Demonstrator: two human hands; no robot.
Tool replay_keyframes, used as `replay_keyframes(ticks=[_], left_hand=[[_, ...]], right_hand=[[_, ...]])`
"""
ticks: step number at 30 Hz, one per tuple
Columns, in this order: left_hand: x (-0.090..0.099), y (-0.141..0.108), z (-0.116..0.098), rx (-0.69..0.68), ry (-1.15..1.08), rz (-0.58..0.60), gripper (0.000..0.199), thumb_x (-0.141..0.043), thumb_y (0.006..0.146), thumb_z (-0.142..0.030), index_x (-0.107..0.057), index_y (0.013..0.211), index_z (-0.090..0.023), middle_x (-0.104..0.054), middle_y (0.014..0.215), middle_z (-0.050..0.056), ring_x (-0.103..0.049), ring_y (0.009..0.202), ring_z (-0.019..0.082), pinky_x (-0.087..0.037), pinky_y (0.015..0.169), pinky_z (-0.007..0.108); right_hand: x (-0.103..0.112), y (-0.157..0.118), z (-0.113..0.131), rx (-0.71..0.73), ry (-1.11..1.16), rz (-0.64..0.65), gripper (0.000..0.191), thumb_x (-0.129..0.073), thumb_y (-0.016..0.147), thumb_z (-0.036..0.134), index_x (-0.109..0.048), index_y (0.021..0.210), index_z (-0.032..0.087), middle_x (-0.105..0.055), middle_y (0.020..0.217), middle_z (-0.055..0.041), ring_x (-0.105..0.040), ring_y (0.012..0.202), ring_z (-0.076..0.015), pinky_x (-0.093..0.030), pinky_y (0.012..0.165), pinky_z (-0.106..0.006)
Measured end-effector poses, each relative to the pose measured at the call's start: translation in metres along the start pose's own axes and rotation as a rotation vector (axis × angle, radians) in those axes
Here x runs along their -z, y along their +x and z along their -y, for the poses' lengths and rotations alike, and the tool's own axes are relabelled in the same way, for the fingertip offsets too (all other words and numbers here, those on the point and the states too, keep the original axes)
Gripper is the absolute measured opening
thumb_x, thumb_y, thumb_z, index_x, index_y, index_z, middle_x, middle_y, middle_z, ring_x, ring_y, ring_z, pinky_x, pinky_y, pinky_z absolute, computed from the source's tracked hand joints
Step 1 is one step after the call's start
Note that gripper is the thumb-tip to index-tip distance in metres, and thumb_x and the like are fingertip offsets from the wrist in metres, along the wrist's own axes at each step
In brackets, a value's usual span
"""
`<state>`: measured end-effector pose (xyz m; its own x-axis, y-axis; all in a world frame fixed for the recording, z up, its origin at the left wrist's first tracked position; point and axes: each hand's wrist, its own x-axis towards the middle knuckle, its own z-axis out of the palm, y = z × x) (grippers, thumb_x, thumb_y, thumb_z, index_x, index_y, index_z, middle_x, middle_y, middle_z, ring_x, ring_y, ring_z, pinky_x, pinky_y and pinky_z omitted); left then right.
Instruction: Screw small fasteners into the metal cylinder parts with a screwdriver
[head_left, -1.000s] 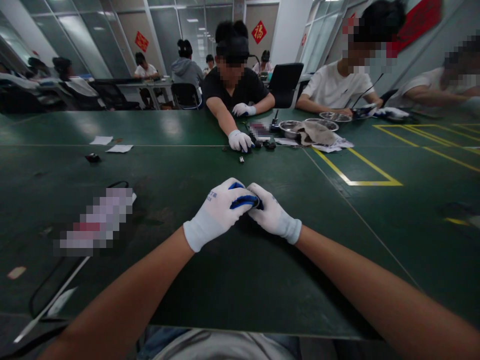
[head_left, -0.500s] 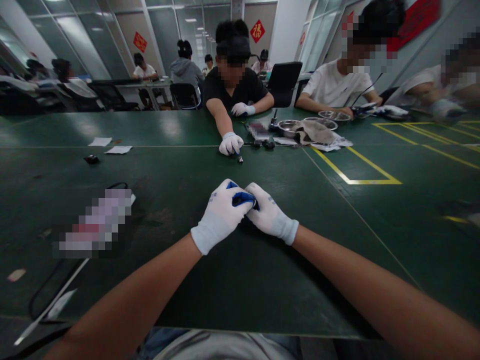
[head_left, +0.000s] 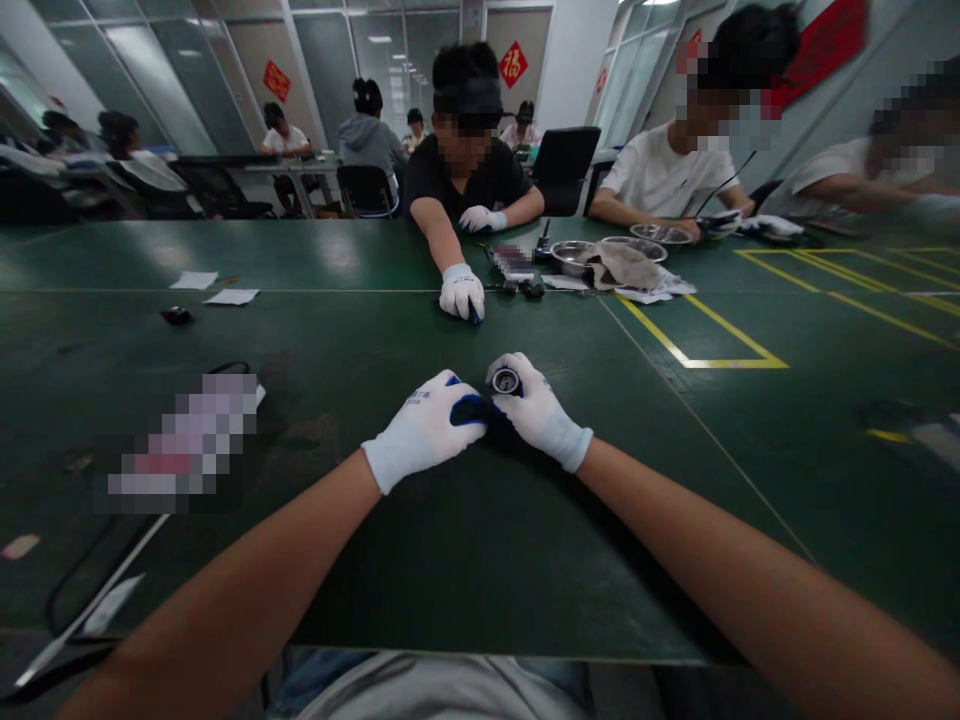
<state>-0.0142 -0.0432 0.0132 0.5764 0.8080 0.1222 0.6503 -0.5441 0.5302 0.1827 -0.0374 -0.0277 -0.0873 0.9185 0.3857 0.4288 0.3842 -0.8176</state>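
My right hand (head_left: 531,402), in a white glove with blue palm, is wrapped round a small round metal-rimmed part (head_left: 506,381), whose ringed end faces up. Just to its left, my left hand (head_left: 439,418) wears a matching glove. Its thumb and fingers are apart in a curve, and nothing shows between them. A narrow gap separates the two hands above the green table (head_left: 480,560).
Across the table a person's gloved hand (head_left: 462,293) touches the surface. Behind it are metal bowls (head_left: 571,256) and a grey cloth (head_left: 626,268). A blurred-out object (head_left: 191,435) with a cable lies left. Yellow tape (head_left: 739,363) marks the right side.
My hands have parted, the left one moving left and down. The ringed end of the part now shows in my right hand. The other person's hand has lowered slightly.
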Motion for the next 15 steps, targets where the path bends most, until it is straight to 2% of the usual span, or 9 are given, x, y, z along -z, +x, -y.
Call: replay_keyframes(ticks=[4, 10, 15], left_hand=[[-0.005, 0.001, -0.002, -0.078, 0.075, 0.081, 0.025, -0.073, 0.09, -0.03, -0.074, 0.113, -0.02, -0.065, 0.12, 0.009, -0.067, 0.111, 0.027, -0.058, 0.1, 0.044], [-0.014, 0.004, -0.001, -0.064, 0.216, 0.1, 0.02, -0.063, 0.098, -0.026, -0.07, 0.115, -0.019, -0.064, 0.127, 0.011, -0.064, 0.118, 0.03, -0.055, 0.107, 0.048], [-0.008, 0.002, 0.003, -0.094, 0.159, 0.095, 0.032, -0.066, 0.095, -0.027, -0.065, 0.126, -0.018, -0.065, 0.129, 0.013, -0.064, 0.12, 0.03, -0.055, 0.108, 0.048]], right_hand=[[-0.001, -0.001, 0.0, 0.004, 0.031, -0.016, 0.022, -0.057, 0.067, 0.014, -0.059, 0.087, 0.024, -0.058, 0.092, -0.0018, -0.059, 0.09, -0.0228, -0.049, 0.082, -0.038], [-0.001, -0.003, 0.006, 0.048, 0.049, -0.008, 0.02, -0.056, 0.067, 0.015, -0.058, 0.085, 0.024, -0.06, 0.087, -0.0006, -0.059, 0.083, -0.021, -0.049, 0.078, -0.036], [0.002, -0.006, 0.011, 0.056, 0.062, 0.017, 0.018, -0.057, 0.069, 0.016, -0.058, 0.085, 0.024, -0.06, 0.086, 0.0, -0.058, 0.08, -0.0199, -0.049, 0.076, -0.035]])
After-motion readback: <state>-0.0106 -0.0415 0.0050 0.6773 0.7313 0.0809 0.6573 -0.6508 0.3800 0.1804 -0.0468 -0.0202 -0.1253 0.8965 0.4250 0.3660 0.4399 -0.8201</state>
